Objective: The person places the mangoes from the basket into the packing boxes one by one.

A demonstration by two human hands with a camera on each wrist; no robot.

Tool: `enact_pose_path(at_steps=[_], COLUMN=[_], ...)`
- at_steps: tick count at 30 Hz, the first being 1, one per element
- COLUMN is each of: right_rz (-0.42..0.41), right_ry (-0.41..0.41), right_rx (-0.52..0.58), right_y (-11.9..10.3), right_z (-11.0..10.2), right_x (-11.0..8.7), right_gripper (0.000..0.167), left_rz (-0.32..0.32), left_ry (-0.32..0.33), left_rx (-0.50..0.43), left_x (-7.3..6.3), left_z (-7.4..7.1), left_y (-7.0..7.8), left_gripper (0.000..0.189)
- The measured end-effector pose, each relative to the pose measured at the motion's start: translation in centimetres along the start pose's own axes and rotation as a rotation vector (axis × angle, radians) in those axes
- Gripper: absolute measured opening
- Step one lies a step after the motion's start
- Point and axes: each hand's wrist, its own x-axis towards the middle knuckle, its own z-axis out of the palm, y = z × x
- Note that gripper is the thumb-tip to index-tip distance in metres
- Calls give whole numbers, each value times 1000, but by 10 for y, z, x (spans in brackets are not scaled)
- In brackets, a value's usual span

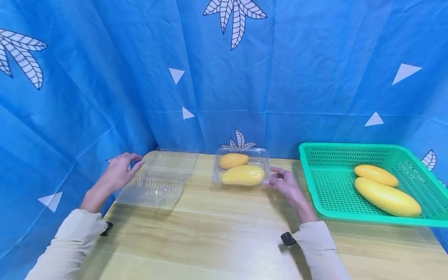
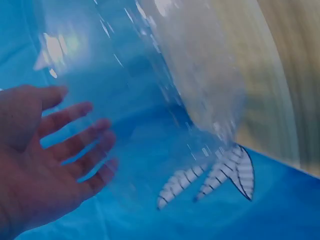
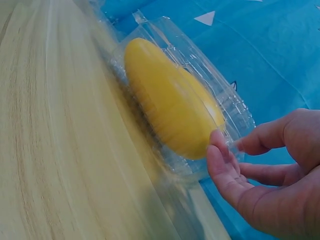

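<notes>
My right hand (image 1: 287, 186) pinches the right end of a closed clear plastic clamshell box (image 3: 175, 169) between thumb and fingers. Inside the box lie two oblong yellow fruits that look like mangoes: a larger one (image 1: 243, 175) at the front and a smaller, more orange one (image 1: 233, 160) behind it. On the left, a second clear clamshell box (image 1: 154, 192) stands with its lid up and nothing in it. Beside its left edge is my left hand (image 1: 120, 171), holding nothing. In the left wrist view its fingers (image 2: 75, 145) are spread and loosely bent, overlapping the clear plastic.
A green perforated basket (image 1: 332, 190) sits at the right end of the wooden table (image 1: 210, 237). Two more yellow fruits, a long one (image 1: 387, 197) and a shorter one (image 1: 376, 175), lie in it. A blue patterned curtain (image 1: 297, 77) hangs along the table's back and left edges.
</notes>
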Motion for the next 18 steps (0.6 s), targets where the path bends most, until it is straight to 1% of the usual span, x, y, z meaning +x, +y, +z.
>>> enact_pose_path(at_steps=[2, 4, 7, 9, 11, 13, 18], right_rz=[4, 4, 0, -2, -3, -3, -4], right_ry=[1, 4, 11, 15, 16, 21, 75], right_rx=[-5, -12, -21, -25, -23, -28, -86], right_y=[0, 0, -1, -1, 0, 0, -1], right_z=[-1, -2, 0, 1, 2, 3, 2], right_x=[-1, -1, 0, 0, 1, 2, 8], right_gripper=[58, 57, 57, 56, 53, 50, 42], left_rz=[-31, -64, -88, -104, -110, -120, -117], left_ry=[-82, -142, -184, -199, -220, -243, -270], left_rx=[-2, 1, 17, 30, 32, 21, -14], left_x=[4, 6, 4, -1, -7, -13, -24], left_z=[3, 5, 6, 7, 7, 9, 18], left_y=[-12, -26, -45, -53, -59, -62, -62], left_gripper=[39, 42, 42, 42, 42, 43, 43])
